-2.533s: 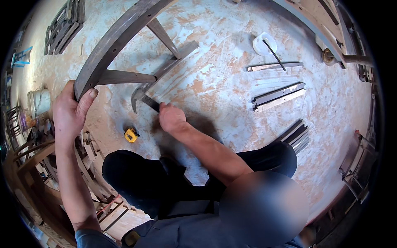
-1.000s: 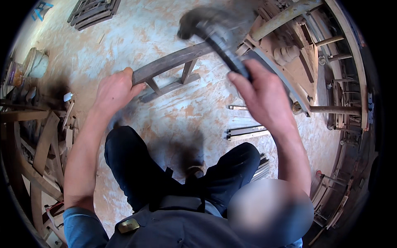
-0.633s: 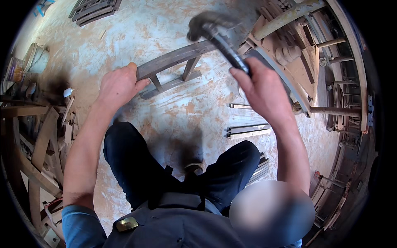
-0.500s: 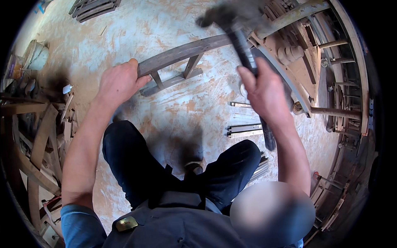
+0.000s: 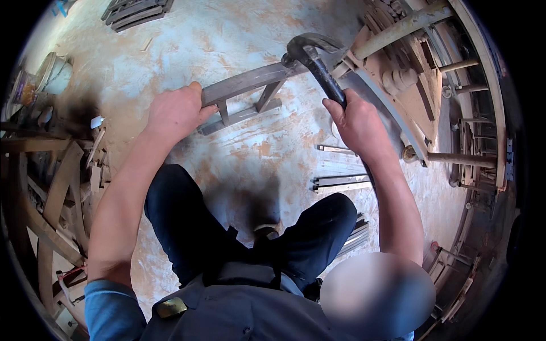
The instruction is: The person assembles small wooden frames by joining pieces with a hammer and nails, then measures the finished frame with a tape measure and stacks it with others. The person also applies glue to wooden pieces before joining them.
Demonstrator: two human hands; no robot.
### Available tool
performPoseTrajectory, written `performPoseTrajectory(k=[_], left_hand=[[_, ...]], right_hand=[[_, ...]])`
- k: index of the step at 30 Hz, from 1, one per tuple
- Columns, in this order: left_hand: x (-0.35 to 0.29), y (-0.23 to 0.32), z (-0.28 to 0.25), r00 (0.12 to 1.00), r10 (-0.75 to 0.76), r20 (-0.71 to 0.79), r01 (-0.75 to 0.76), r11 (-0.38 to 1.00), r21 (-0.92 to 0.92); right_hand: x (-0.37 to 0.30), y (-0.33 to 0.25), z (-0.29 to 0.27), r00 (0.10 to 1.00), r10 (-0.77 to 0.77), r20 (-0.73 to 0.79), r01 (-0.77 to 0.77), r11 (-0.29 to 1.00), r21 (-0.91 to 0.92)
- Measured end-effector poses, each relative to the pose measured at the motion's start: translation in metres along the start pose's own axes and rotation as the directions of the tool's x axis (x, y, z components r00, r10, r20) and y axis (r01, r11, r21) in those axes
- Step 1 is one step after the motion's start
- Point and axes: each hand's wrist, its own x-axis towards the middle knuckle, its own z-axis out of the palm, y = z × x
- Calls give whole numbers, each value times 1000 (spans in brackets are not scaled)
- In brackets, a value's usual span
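My left hand point(image 5: 173, 113) is closed round the near left end of a grey-brown wooden frame point(image 5: 247, 84). The frame has a long, slightly curved rail, a shorter rail below it and short crosspieces between them. In my right hand point(image 5: 362, 123) is a claw hammer point(image 5: 325, 78), gripped by its dark handle. The hammer's head lies over the far right end of the long rail and partly covers it; whether it touches the wood I cannot tell. The handle's lower end runs behind my right forearm.
Several slim wooden strips point(image 5: 341, 182) lie on the floor by my right knee. A timber rack point(image 5: 429, 94) with round bars stands at the right. Curved wooden pieces point(image 5: 54, 199) are heaped at the left, and stacked slats point(image 5: 136, 12) lie at the far left.
The hammer, blurred and raised before, has come down to the rail's far end. My left hand and the frame's near end have shifted slightly right.
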Motion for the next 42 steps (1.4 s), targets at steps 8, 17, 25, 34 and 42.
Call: performPoseTrajectory(k=[8, 17, 25, 34, 42], left_hand=[[-4, -5, -1, 999, -4, -40, 5, 1000, 4], [-3, -3, 1, 1000, -15, -19, 15, 1000, -15], [-2, -2, -2, 1000, -3, 4, 3, 1000, -24], [-1, -2, 4, 999, -30, 15, 30, 999, -40], [-4, -9, 5, 999, -22, -40, 19, 997, -70]], right_hand=[[-32, -69, -22, 995, -84, -60, 98, 948, 303], [-15, -60, 13, 966, -251, 59, 246, 966, 82], [-20, -56, 33, 971, -217, 104, 211, 975, 64], [-23, -64, 27, 972, -229, 53, 223, 970, 99], [-28, -80, 13, 966, -255, -31, 255, 934, 252]])
